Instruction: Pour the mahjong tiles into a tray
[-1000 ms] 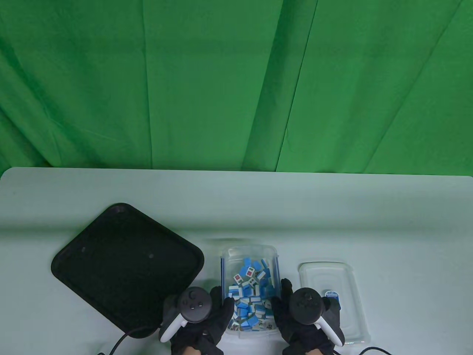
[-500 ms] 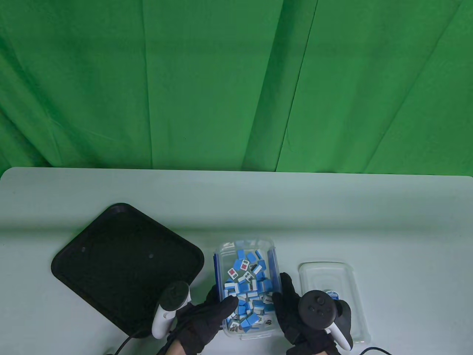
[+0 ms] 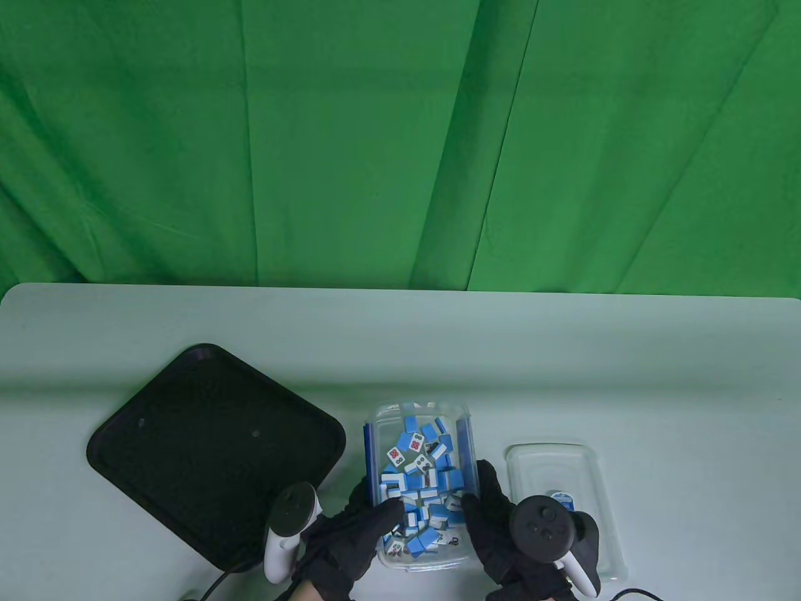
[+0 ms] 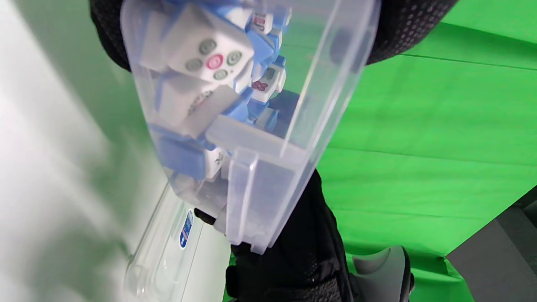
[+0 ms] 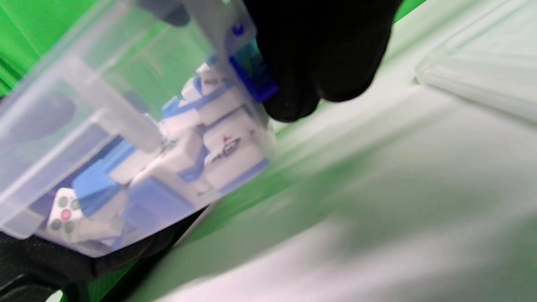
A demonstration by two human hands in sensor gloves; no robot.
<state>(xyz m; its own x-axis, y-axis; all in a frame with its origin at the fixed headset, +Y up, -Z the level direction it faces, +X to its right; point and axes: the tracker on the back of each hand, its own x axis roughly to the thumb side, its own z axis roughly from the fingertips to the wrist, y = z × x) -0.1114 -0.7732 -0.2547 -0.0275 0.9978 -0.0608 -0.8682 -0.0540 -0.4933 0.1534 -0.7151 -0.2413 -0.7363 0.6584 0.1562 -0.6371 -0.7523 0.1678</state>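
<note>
Left hand (image 3: 357,538) & right hand (image 3: 500,532) grip the tile box (image 3: 418,488), now lifted off tabletop (image 3: 563,363); next: carry left to tray (image 3: 213,438).

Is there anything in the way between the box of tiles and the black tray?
Nothing visible is. The clear box of mahjong tiles is held between the left hand and right hand, and the black tray lies just to its left, with only bare table between them.
</note>
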